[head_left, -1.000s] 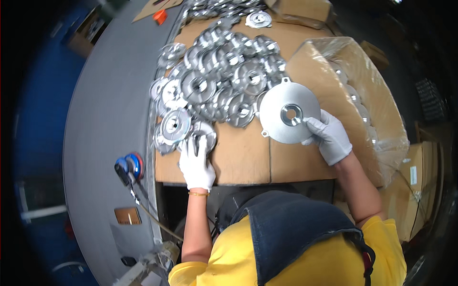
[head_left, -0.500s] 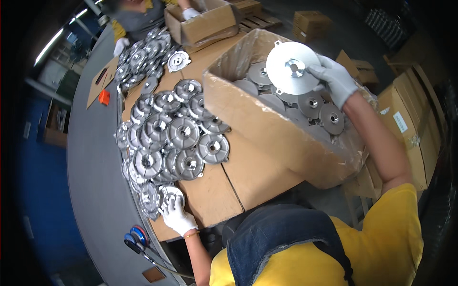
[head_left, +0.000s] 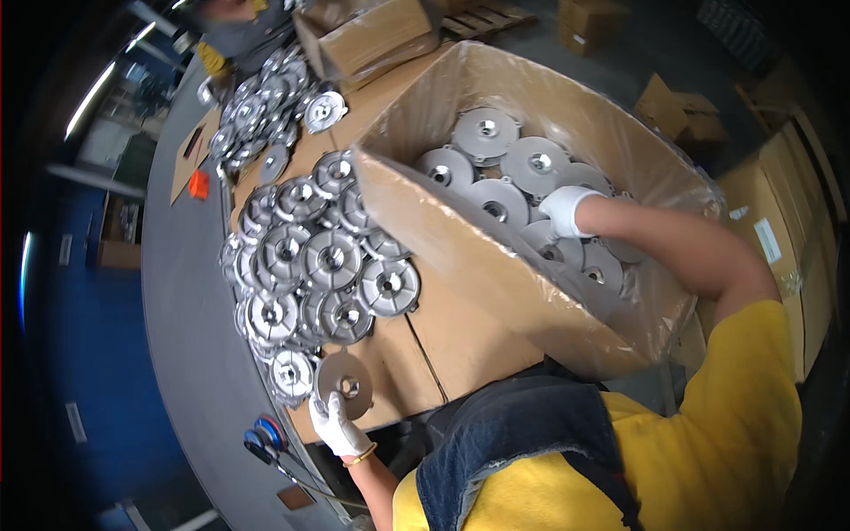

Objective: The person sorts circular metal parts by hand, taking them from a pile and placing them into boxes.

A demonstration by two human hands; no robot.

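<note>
My left hand [head_left: 339, 428], in a white glove, is closed on the edge of a round metal cover [head_left: 335, 376]. The cover is tilted up at the near end of a pile of ribbed metal covers [head_left: 330, 257], its smooth grey face showing a central hole. My right hand [head_left: 567, 211], also gloved, reaches down inside a large plastic-lined cardboard box [head_left: 496, 257]. It is over several grey covers [head_left: 534, 165] lying flat in there. The fingers of that hand are mostly hidden, so its grip on any cover does not show.
A second heap of metal covers [head_left: 257, 111] lies at the far left, near another open carton [head_left: 372, 40] and a co-worker [head_left: 243, 40]. An orange block [head_left: 198, 185] and a blue round tool with a hose [head_left: 266, 435] rest on the grey table [head_left: 177, 336]. Cartons [head_left: 770, 239] stand at right.
My right hand has gone down into the box; the shiny cover it held up is no longer raised. My left hand has tilted a cover up from the pile's near end.
</note>
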